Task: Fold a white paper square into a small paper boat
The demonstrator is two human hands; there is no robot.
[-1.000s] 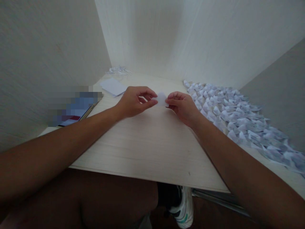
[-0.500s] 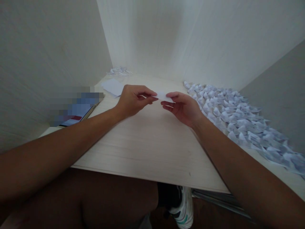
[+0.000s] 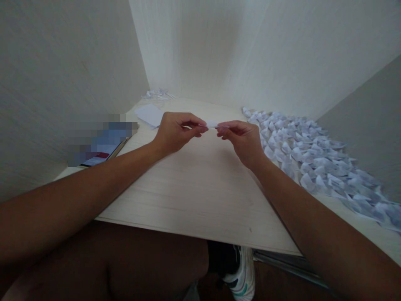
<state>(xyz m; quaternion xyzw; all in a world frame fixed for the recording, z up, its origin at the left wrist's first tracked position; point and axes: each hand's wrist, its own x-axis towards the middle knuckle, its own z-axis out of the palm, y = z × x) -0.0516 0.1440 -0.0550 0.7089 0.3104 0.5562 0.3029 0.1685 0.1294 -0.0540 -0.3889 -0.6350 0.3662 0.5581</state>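
- Pale walls [image 3: 200, 54] around light wood table [image 3: 188, 188]; loose white scraps [image 3: 158, 94] at far left corner.
- Small white paper piece [image 3: 212, 123]: raised over the table, between the two hands, seen nearly edge-on; fold lines too small to tell.
- Left hand [image 3: 175, 129]: thumb and fingers closed in a pinch on paper's left end.
- Right hand [image 3: 246, 140]: same pinch at right end, fingers curled.
- Step in hand, judged: working the small piece two-handed, in the air.
- Next move probably calls for a light, even hold at both ends, so it doesn't buckle or slip.
- Flat white sheets [image 3: 148, 113] just beyond left hand; many crinkled paper pieces [image 3: 313, 154] spread right of right hand.
- Pixelated item [image 3: 105, 144] at left edge, can't identify.
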